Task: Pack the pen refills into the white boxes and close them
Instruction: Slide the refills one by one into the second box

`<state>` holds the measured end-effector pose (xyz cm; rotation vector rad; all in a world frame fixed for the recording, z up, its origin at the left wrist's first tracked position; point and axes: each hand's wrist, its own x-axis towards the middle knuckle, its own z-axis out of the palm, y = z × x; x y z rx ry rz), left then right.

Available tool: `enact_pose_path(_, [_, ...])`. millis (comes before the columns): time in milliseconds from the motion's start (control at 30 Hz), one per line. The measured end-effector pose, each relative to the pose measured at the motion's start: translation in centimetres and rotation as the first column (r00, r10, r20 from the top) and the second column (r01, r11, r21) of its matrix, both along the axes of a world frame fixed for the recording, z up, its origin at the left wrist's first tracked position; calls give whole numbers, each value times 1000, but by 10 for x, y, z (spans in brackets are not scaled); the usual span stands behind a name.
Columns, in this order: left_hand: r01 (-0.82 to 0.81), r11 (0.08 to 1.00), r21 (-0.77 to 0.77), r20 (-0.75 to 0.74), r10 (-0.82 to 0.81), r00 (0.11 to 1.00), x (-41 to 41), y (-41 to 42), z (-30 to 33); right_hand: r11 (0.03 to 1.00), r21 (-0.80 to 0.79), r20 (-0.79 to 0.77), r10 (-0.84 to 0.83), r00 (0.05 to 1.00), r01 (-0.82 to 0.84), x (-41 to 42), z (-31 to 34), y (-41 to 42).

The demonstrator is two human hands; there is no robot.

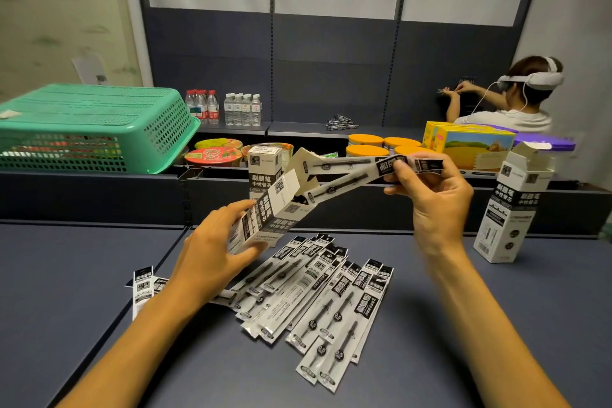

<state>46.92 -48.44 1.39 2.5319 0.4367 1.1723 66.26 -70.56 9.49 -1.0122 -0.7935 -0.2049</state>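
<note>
Dark blue surface [82, 275] carries loose pen refills [324, 301], while the left hand [215, 258] grips the white box [261, 225] tilted mouth-up so the right hand [430, 195], pinching two refills [344, 175], can likely slide them inside.

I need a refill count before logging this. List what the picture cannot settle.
- Head view: how many refills already sit in the tilted white box; its walls hide them.
- Loose refill pile: packets overlap, and the left hand covers some.
- Upright open box: its contents are hidden.
</note>
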Motion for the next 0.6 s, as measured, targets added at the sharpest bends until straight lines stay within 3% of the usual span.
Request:
enact_pose_path(133, [11,1000,7,-2,-11,1000,1,0,-1,1000,28,12,-13,1000,13,1,1,1])
enact_pose_path(300, [3,1000,10,-1,-3,1000,0,1,-1,999,-10,131,36,991,-35,0,-1,4])
enact_pose_path(467, [5,1000,5,0,-5,1000,1,-1,-2,976,-123,183,202,962,-181,-8,-7,12])
enact_pose_path(600, [8,1000,-2,-6,-8,1000,2,-1,-2,925,-324,198,273,942,-200,-18,-16,21])
